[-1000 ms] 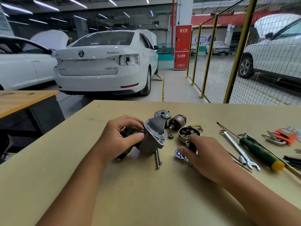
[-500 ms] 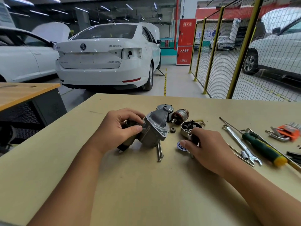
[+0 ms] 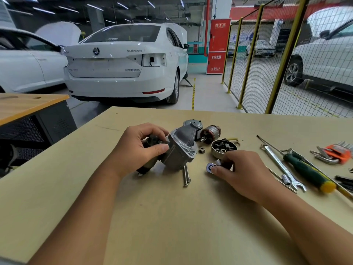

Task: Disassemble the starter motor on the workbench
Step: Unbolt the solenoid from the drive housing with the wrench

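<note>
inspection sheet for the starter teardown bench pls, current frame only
Surface: tan workbench, parts and tools spread at the far middle and right.
Job's things: grey housing propped up; armature, end cap, brush holder, small gear, two long bolts lie loose near it.
Clutter: spanner, green screwdriver, orange hex key set at right.
Grippers: left hand grips the dark end of the housing; right hand holds a small part, mostly hidden, beside a round disc.
Cables: short yellow lead by the brush holder.
Surroundings: white car, mesh fence, red cabinet.
</note>
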